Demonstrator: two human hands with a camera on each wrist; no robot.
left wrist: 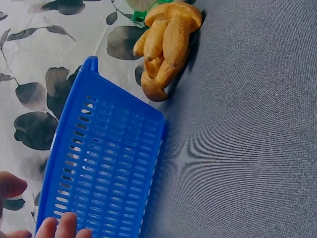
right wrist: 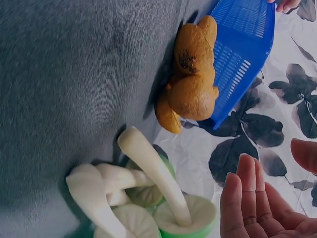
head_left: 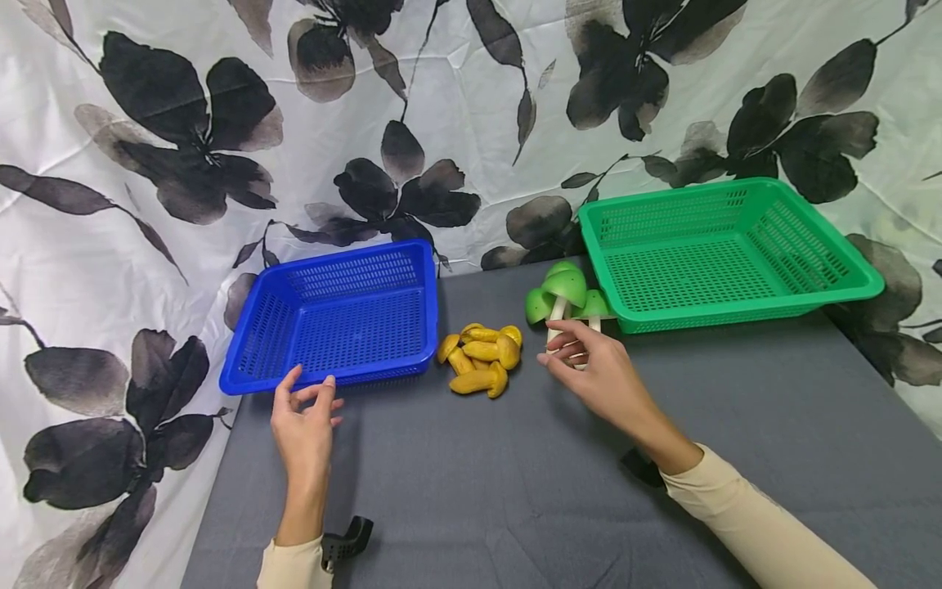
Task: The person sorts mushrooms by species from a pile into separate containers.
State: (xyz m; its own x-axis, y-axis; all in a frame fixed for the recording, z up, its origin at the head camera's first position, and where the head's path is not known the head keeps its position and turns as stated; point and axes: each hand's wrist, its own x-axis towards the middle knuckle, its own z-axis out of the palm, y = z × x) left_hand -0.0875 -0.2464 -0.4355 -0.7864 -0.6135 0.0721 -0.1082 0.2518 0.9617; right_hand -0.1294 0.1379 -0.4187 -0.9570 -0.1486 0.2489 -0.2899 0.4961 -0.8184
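Observation:
Several green-capped toy mushrooms [head_left: 565, 285] with white stems lie in a pile beside the green basket. My right hand [head_left: 605, 372] hovers at their stems in the head view; in the right wrist view its thumb and fingers are spread apart with nothing between them. Left of that pile, several yellow-brown mushrooms [head_left: 480, 381] lie heaped on the cloth. My left hand [head_left: 303, 433] is at the front rim of the blue basket [head_left: 361, 327], fingers loosely bent and holding nothing. Whether its fingertips touch the rim I cannot tell.
The green basket [head_left: 692, 278] stands at the back right, its floor bare. Grey cloth [head_left: 471, 483] covers the table. Behind hangs a white curtain [head_left: 471, 98] with dark flowers. A black strap piece [head_left: 347, 541] shows at the left wrist.

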